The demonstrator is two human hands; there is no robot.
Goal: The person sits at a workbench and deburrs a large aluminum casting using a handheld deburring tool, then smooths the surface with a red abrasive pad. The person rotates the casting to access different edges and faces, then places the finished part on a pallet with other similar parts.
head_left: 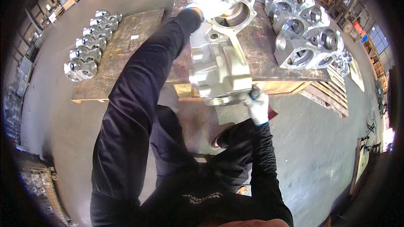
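Note:
A large silvery metal housing casting, with a wide round bore at its far end, stands at the front of the wooden table. Its near end reaches out past the table's front edge. My left hand, in a white glove, grips the casting's far end beside the bore; its fingers are blurred. At the near right corner, my right hand, also gloved, is closed around a dark, short, round-ended thing close against the casting. What kind of thing it is cannot be made out.
More castings stand crowded on the table's right side. A lower wooden board lies to the left, with a row of smaller metal parts along its far-left edge. A slatted pallet sits at the right. My legs are close below the table.

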